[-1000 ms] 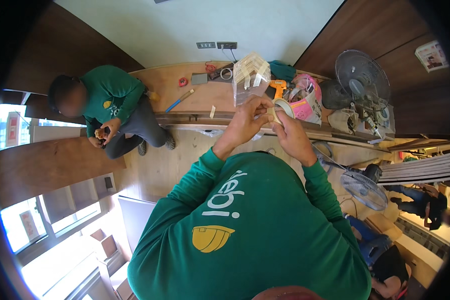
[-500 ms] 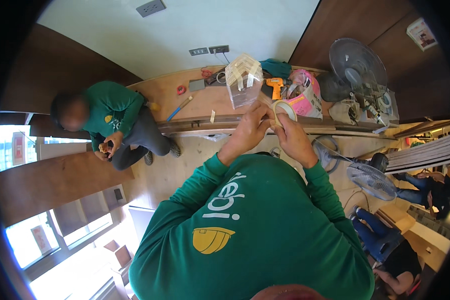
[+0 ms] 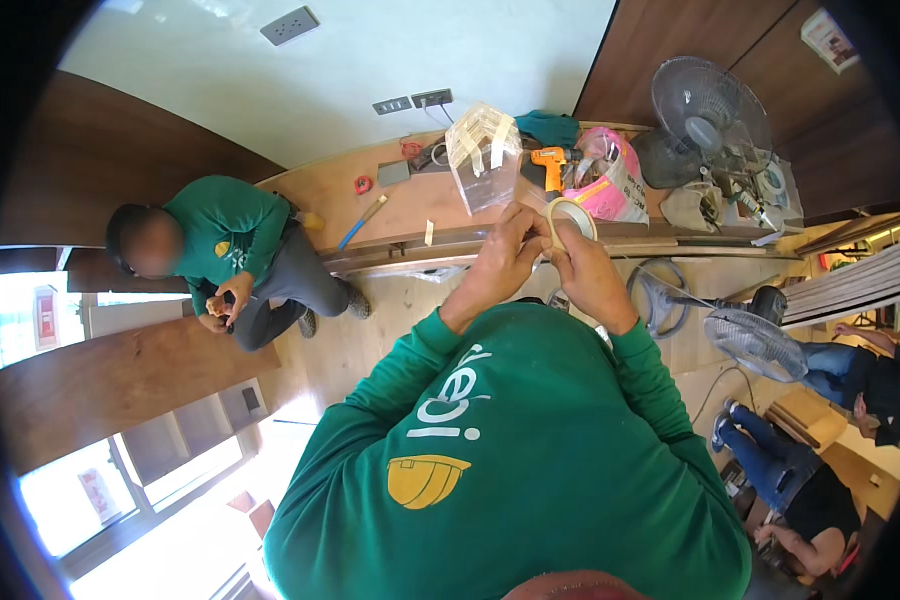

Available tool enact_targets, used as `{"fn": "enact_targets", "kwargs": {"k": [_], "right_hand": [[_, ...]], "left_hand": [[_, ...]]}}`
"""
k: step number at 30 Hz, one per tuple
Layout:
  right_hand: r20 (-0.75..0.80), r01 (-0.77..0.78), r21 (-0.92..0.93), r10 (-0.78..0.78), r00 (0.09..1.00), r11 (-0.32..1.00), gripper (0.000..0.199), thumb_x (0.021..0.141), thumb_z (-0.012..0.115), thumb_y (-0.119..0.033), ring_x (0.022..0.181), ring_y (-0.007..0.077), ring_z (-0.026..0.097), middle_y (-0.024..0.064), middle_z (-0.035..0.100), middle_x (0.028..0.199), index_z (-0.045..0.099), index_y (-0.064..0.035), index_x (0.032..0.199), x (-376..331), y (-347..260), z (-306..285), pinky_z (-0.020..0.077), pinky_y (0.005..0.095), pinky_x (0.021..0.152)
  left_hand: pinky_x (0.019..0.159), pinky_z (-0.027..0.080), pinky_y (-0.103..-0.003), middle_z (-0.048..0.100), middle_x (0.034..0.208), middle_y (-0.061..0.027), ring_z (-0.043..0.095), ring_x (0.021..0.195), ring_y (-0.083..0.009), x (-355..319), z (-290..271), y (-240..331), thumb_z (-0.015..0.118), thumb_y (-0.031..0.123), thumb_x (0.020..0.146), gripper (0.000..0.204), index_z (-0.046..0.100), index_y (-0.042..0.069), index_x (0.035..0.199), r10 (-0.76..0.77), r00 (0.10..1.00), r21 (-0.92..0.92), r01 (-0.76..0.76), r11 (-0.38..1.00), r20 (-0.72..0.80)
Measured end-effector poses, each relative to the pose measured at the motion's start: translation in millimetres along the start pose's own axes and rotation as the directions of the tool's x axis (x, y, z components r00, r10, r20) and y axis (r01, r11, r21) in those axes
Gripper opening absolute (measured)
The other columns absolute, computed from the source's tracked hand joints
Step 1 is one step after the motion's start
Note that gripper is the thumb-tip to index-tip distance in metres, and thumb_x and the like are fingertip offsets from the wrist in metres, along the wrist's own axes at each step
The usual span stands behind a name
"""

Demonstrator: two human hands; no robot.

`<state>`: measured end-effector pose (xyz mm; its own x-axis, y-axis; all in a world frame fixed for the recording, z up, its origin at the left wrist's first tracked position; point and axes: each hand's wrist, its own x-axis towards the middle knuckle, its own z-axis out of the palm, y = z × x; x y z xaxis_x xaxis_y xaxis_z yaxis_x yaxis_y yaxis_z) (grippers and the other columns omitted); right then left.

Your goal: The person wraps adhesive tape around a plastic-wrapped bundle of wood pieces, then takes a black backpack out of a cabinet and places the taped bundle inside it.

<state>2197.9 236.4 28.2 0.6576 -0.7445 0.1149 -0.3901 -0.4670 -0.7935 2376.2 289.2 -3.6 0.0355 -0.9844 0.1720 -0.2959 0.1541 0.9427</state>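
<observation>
Both my hands meet in front of my chest, at the near edge of the workbench point(image 3: 300, 190). A roll of pale masking tape point(image 3: 588, 224) is gripped in my right hand point(image 3: 595, 282), its ring standing above the thumb. The fingers of my left hand point(image 3: 500, 262) are pinched together at the roll's left side, against the right fingertips; the bit of tape between them is mostly hidden. Just beyond stands a clear plastic box-like piece point(image 3: 487, 178) with strips of tape across its top. An orange cordless drill point(image 3: 550, 168) lies to its right.
A pink and white bag point(image 3: 610, 180), a standing fan point(image 3: 710, 115) and a caulking gun point(image 3: 755, 205) crowd the bench's right. A red tape roll point(image 3: 363, 185) and blue-handled tool point(image 3: 362, 222) lie left. A co-worker point(image 3: 225, 235) sits left; another fan point(image 3: 755, 340) and two people are right.
The view has shifted slightly, so the surroundings sit differently in the picture. My hands stay together at the tape roll, nearly unmoved.
</observation>
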Motion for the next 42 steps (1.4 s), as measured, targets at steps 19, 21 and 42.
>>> {"fn": "enact_targets", "kwargs": {"k": [19,21,42], "right_hand": [[-0.007,0.043,0.022,-0.043,0.999,0.999,0.019,0.096,0.062,-0.009,0.093,0.0514,0.061,0.0294,0.063,0.097,0.052,0.0018,0.109,3,6,5,0.0454,0.0571,0.075],[-0.013,0.057,0.025,-0.057,0.998,0.998,0.019,0.096,0.062,-0.009,0.094,0.0513,0.061,0.0296,0.063,0.098,0.052,0.0017,0.109,4,7,5,0.0456,0.0569,0.075],[0.042,0.049,0.035,-0.051,0.998,0.998,0.020,0.097,0.062,-0.013,0.094,0.0505,0.061,0.0272,0.064,0.100,0.055,0.0008,0.110,21,11,-7,0.0463,0.0568,0.078]], "left_hand": [[0.089,0.057,-0.030,0.061,0.106,-0.0085,0.065,0.101,-0.0156,-1,1,-4,0.066,-0.003,0.097,0.025,0.056,-0.002,0.120,-0.080,0.993,-0.157,0.066,0.985,-0.083],[0.089,0.056,-0.030,0.061,0.106,-0.0084,0.065,0.100,-0.0153,0,0,-9,0.066,-0.003,0.097,0.026,0.055,-0.002,0.120,-0.056,0.997,-0.127,0.049,0.991,-0.056],[0.068,0.054,-0.039,0.069,0.095,-0.0170,0.069,0.078,-0.0315,39,-38,3,0.070,0.006,0.093,0.015,0.072,0.002,0.107,0.236,0.971,0.344,-0.231,0.910,0.029]]}}
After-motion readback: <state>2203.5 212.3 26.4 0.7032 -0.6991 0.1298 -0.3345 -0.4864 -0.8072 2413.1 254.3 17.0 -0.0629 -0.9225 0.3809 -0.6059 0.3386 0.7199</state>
